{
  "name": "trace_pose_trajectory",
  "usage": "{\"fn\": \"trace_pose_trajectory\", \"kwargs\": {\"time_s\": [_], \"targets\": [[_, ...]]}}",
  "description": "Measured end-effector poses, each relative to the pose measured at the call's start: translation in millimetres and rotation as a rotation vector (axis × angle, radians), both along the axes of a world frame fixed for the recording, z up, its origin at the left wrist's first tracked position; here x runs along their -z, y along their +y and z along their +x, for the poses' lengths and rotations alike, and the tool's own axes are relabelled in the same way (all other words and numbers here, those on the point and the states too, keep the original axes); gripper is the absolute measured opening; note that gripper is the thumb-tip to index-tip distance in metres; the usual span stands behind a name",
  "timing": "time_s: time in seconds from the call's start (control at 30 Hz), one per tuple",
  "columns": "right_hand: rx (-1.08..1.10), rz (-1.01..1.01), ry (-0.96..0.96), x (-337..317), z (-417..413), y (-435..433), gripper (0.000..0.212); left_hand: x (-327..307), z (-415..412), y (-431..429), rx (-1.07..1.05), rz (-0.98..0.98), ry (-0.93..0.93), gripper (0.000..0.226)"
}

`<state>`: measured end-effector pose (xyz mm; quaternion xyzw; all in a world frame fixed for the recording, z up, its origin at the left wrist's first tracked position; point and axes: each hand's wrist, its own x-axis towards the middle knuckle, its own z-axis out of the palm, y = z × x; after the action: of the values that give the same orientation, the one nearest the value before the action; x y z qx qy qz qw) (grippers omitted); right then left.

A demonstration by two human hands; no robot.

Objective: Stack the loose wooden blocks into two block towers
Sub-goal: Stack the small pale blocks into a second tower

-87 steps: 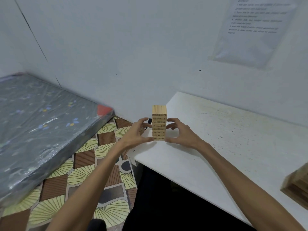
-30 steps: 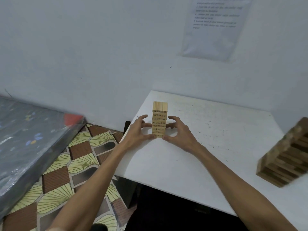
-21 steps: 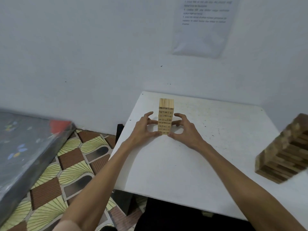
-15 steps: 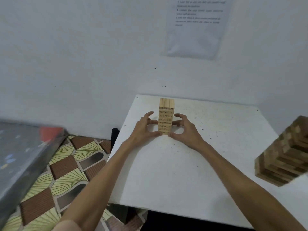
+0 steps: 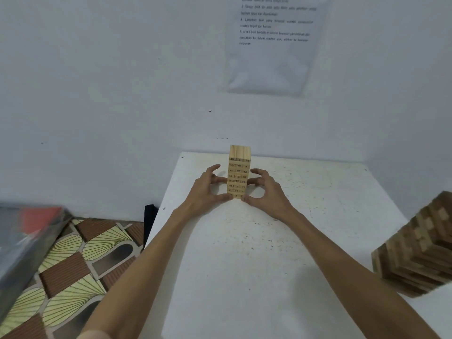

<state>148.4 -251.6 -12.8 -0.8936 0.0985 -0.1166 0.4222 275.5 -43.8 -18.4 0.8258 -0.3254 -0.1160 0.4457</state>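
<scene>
A small tower of pale, numbered wooden blocks [image 5: 239, 174] stands upright on the white table [image 5: 244, 265], toward its far left part. My left hand [image 5: 205, 192] cups the tower's left side, thumb at its base and fingertips on its side. My right hand [image 5: 266, 192] mirrors this on the right side, thumb pressed at the base. A second, larger tower of darker and lighter wooden blocks [image 5: 420, 248] stands at the table's right edge, partly cut off by the frame.
The table stands in a corner of white walls, with a printed sheet [image 5: 274, 45] taped above it. To the left, below the table's edge, are a patterned floor [image 5: 73, 265] and a plastic-wrapped dark mattress [image 5: 22, 241].
Both hands have stayed clasped on the small tower, which now stands farther in from the table's left edge. The view has swung right, bringing more of the larger tower into sight.
</scene>
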Motion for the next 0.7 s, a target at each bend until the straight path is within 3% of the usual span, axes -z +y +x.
{"fn": "trace_pose_trajectory", "kwargs": {"time_s": [0.43, 0.6, 0.7], "targets": [[-0.011, -0.008, -0.013, -2.3, 3.9, -0.5, 0.089, -3.6, -0.8, -2.0, -0.026, 0.008, -0.007, 0.104], [-0.043, 0.002, 0.033, -7.2, -1.8, -2.7, 0.096, -7.1, -1.8, 1.4, 0.016, -0.006, 0.033, 0.116], [0.012, 0.157, -0.01, -10.1, -7.4, 2.7, 0.074, -11.8, -4.9, 2.0, 0.05, -0.071, 0.121, 0.097]]}}
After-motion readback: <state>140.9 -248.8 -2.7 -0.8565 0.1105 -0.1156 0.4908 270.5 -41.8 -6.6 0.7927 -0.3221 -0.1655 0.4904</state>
